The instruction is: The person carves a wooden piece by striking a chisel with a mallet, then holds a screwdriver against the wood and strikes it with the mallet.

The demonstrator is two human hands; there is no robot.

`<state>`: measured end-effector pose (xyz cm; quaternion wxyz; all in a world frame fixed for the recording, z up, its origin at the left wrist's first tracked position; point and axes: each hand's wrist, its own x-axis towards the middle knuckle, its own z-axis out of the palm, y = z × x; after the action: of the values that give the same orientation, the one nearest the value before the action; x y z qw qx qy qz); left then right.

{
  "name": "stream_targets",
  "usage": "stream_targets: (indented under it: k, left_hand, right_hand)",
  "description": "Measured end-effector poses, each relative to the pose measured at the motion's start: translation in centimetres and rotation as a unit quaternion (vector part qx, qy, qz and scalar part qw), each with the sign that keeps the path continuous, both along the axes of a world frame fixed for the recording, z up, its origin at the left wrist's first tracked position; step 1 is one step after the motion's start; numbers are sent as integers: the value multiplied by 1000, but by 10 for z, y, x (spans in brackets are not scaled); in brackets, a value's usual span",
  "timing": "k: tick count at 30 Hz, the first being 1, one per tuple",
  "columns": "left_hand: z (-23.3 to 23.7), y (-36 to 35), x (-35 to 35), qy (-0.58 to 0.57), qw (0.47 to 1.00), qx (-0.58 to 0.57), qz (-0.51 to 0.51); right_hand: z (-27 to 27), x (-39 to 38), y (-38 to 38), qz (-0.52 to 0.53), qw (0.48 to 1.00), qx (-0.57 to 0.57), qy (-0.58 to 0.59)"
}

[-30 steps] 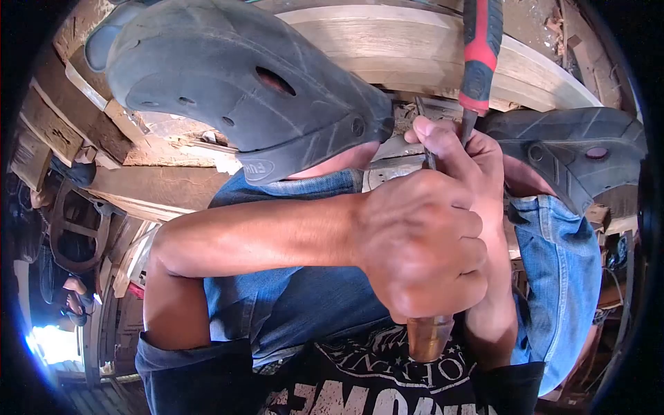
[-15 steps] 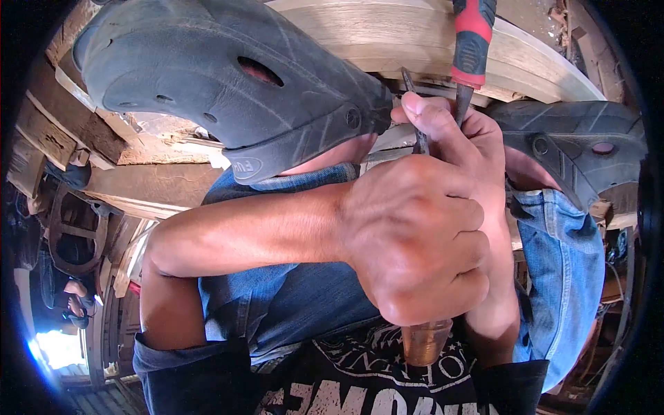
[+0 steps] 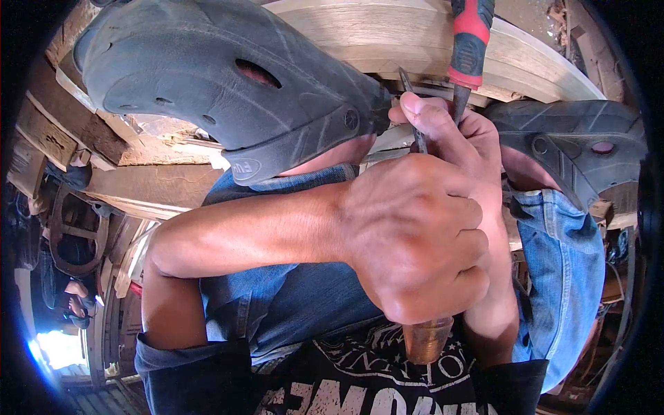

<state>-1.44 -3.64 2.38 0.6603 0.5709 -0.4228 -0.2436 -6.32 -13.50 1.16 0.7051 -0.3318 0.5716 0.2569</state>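
The left hand (image 3: 418,242) is clenched around an amber handle (image 3: 425,342), its back turned up and its fingers curled in; only the butt end is left exposed, toward the black shirt (image 3: 332,394). The right hand (image 3: 463,142) is held just beyond it, partly covered, and a dark metal rod (image 3: 407,83) is gripped under its thumb, the tip pointed away from the body. The shank (image 3: 460,102) of a red-and-black handle (image 3: 472,41) is also held at its fingers. How rod and shank are placed beneath the fingers cannot quite be made out. Both tools are framed by two dark rubber shoes (image 3: 228,83), and pale curved wood (image 3: 387,41) is seen past them.
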Motion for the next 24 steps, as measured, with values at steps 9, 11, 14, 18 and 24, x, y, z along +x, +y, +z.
stream_targets:
  k: [9, 11, 14, 18, 24]
  left_hand:
    - [-1, 0, 2, -10, 1000, -6, -8]
    - [0, 0, 4, 1, 1000, -3, -20]
    - [1, 0, 7, 9, 999, 9, -40]
    - [2, 0, 4, 18, 1000, 3, -18]
    - [1, 0, 5, 16, 999, 8, -30]
  right_hand:
    - [1, 1, 0, -2, 1000, -5, 5]
    - [1, 0, -1, 2, 1000, -3, 6]
    - [0, 0, -2, 11, 1000, -5, 1]
    - [1, 2, -1, 11, 1000, -7, 10]
    - [1, 3, 0, -10, 1000, -12, 11]
